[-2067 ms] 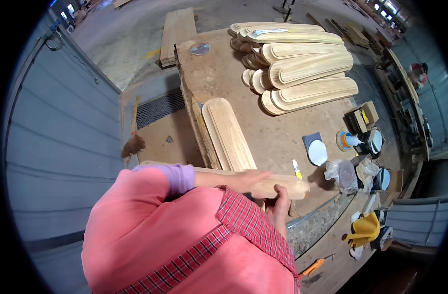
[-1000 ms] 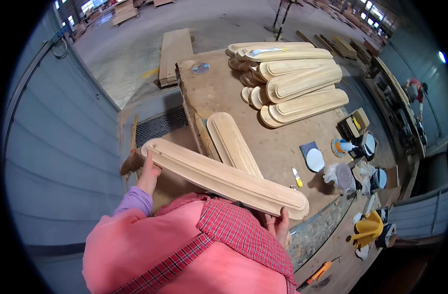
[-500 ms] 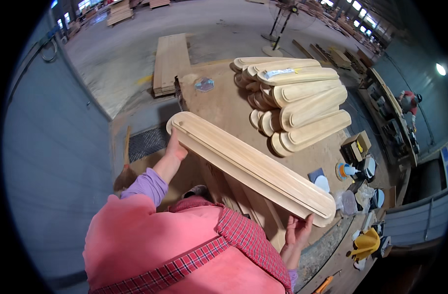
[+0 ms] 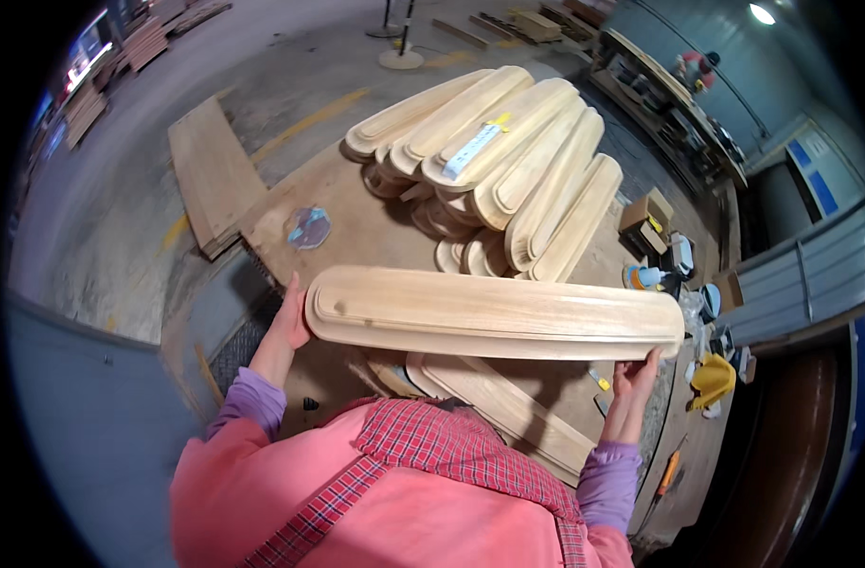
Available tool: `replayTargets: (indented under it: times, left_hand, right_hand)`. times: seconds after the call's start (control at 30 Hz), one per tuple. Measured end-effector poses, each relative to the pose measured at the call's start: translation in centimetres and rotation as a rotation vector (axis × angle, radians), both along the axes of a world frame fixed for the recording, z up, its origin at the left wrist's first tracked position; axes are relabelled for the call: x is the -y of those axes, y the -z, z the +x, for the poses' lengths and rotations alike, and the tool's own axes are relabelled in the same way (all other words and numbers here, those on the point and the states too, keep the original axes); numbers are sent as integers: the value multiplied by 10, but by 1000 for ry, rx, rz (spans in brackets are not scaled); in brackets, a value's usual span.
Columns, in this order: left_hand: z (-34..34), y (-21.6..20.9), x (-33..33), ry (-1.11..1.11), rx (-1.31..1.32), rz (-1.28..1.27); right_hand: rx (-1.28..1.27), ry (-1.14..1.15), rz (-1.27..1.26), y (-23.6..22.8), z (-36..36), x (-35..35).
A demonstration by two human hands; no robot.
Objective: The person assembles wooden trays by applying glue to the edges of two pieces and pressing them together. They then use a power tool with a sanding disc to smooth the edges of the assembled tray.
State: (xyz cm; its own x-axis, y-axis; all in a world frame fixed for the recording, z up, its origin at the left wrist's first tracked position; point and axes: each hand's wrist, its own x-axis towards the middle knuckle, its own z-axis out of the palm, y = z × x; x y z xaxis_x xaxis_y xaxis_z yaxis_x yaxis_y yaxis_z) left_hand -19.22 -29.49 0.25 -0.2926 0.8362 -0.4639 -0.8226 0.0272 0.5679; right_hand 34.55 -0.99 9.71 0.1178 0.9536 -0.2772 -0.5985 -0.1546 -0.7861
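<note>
Between my two hands I hold a long pale wooden board with rounded ends and a stepped edge, raised over the worktable. My left hand grips its left rounded end, fingers behind the rim. At the other end my right hand is closed on the lower edge from below. Beneath it, partly covered, a similar wooden board lies slanting near my body. Beyond the held board a stack of such rounded boards is piled up, with a white and yellow label on top.
The worktable carries a clear plastic piece at left. On the right are a cardboard box, a yellow cloth and an orange-handled tool. Flat planks lie beyond the left corner. A co-worker stands far right.
The held board has swung from a steep slant to nearly level, its right end rising. My view has turned right, and the lower board now shows more.
</note>
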Motion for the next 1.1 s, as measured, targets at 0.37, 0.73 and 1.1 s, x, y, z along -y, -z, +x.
replayTargets:
  times: [0.37,0.73,1.1]
  left_hand:
    - [86,42,-14,411,-170,113]
    - [224,28,-107,451,-647,-166]
    - [295,-10,-263,239,-500,-16]
  right_hand:
    - [46,-202,-94,-3,-123,-100]
    - [543,-436,-325,54,-125,-227]
    - [363,-455,-198,108,-100,-239]
